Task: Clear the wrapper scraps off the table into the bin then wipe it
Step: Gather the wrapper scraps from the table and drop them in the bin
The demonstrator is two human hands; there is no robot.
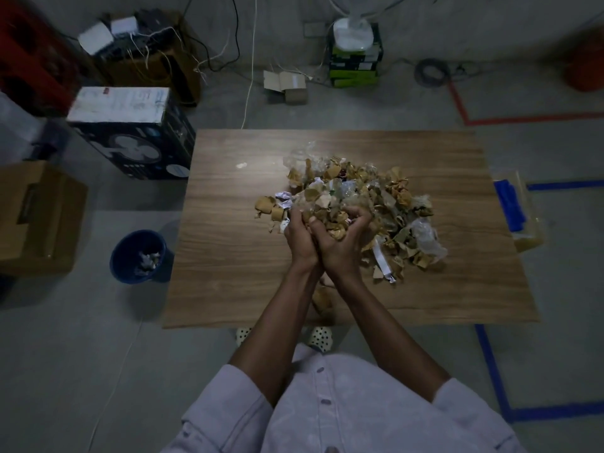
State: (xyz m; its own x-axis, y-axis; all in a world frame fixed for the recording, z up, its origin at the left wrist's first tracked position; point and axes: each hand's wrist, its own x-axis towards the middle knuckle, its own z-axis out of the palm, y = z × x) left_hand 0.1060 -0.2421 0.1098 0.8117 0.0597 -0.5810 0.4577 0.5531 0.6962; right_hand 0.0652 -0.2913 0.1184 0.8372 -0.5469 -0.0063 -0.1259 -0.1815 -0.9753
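Lilac cloth, buttoned: pale long-sleeved shirt on the person standing at the table's near edge, sleeves pushed up the forearms. Spotted white slippers showed just under that edge.

Left hand and right hand: pressed side by side over the rectangular wood-grain table, fingers of both curled round one shared handful of crumpled brown, white and clear wrapper scraps. The handful sat at the near left side of the main heap, which lay right of the tabletop's centre. One small white scrap lay apart, toward the far left.

Round dark-blue plastic bin: on the grey floor just beside the table's left edge, a few scraps already inside.

Blue floor tape: lines to the right of the table.

Brown cardboard carton: left of the bin. Black printed fan box: at the table's far left corner.

Small open cardboard box: on the floor beyond the table. White fan base: atop stacked green-and-black boxes by the far wall. Red floor tape: far right.
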